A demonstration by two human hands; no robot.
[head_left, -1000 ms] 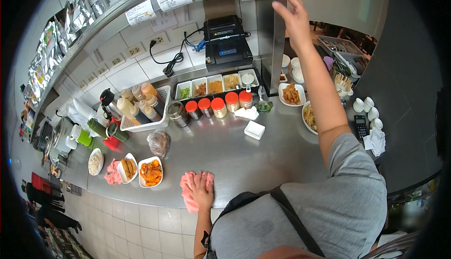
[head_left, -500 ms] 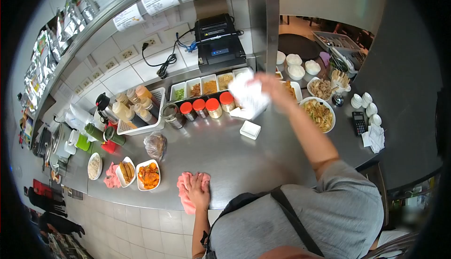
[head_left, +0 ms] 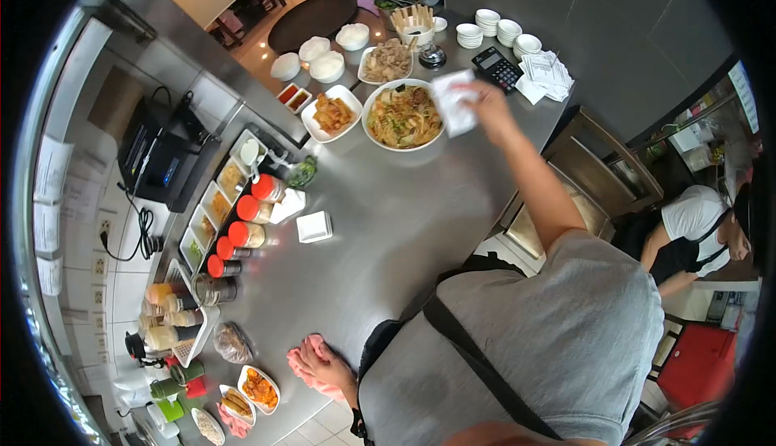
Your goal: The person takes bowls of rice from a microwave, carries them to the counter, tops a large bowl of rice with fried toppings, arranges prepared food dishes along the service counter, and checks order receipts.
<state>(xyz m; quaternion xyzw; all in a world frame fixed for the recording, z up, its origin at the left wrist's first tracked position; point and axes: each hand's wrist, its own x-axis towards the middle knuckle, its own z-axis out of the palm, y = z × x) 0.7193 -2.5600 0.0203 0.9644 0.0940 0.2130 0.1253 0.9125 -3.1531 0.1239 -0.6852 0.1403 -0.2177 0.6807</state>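
Observation:
In the head view my right hand (head_left: 487, 109) grips a white paper slip (head_left: 454, 103) beside the right rim of a large bowl of noodles (head_left: 403, 115). My left hand (head_left: 322, 365) lies with fingers spread on a pink cloth (head_left: 305, 354) at the counter's near edge. Left of the noodles is a square dish of orange-brown food (head_left: 332, 114), and behind them a dish of meat (head_left: 387, 62). To the right, a black calculator (head_left: 496, 69) lies beside a pile of papers (head_left: 548, 76).
Red-lidded jars (head_left: 248, 208) and topping trays (head_left: 217, 204) line the left side. Small white dishes (head_left: 314, 227) sit mid-counter. Filled dishes (head_left: 259, 389) stand near the lower left. A co-worker (head_left: 691, 232) is at the right, past a chair (head_left: 598, 179).
The view has turned to the right. My right hand has carried the white paper from beside the red-lidded jars to the noodle bowl. My left hand remains on the pink cloth.

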